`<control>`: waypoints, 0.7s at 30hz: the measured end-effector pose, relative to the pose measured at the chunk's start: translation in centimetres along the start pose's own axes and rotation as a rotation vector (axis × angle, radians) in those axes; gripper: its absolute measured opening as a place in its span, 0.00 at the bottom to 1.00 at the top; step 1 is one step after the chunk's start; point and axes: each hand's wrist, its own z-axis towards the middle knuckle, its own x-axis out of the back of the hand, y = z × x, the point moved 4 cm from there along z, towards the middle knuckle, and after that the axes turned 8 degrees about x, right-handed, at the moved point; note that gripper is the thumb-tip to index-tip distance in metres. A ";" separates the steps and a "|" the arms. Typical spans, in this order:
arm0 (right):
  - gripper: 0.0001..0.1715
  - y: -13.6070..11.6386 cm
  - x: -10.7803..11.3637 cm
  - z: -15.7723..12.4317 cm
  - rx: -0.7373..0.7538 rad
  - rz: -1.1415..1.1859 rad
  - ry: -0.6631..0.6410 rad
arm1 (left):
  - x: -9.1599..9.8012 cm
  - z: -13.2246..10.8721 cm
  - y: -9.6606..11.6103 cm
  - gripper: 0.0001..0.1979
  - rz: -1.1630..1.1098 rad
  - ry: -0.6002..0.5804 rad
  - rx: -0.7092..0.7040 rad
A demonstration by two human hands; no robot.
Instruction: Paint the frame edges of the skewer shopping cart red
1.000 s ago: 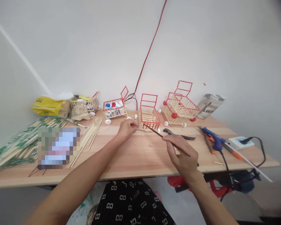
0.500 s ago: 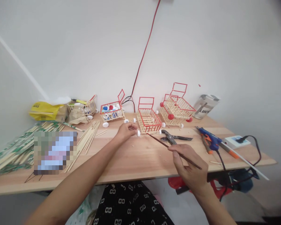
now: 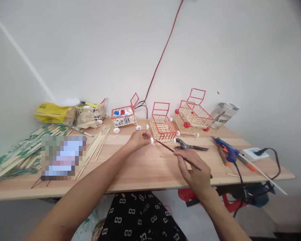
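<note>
A miniature shopping cart (image 3: 163,125), made of pale sticks with red-painted edges and white wheels, stands in the middle of the table. My left hand (image 3: 139,140) is closed at its near left corner, fingertips pinched against a white wheel (image 3: 152,141). In a pen grip, my right hand (image 3: 194,170) holds a thin dark paintbrush (image 3: 167,147). The brush's tip reaches the cart's near left corner beside that wheel; whether it touches is too small to tell. Black-handled pliers (image 3: 190,146) lie just right of the cart.
More stick carts stand behind, one filled with bottle caps (image 3: 124,115) and a stacked pair (image 3: 194,115) on the right. A can (image 3: 224,115), a blue glue gun (image 3: 227,150) and a power strip (image 3: 256,153) sit at right. Skewers (image 3: 97,142) and a phone (image 3: 65,157) lie left.
My right hand has moved left with the paintbrush, its tip now closer to the near left wheel. My left hand stays at that corner. The whole view has shifted slightly.
</note>
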 end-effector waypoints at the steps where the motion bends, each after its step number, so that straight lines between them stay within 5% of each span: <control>1: 0.13 0.0 -0.1 0.1 0.000 -0.007 0.000 | 0.0 -0.1 0.1 0.08 0.002 -0.001 -0.007; 21: 0.14 -0.6 0.3 0.7 -0.016 -0.005 0.043 | 0.0 -0.4 0.4 0.08 -0.019 0.010 -0.013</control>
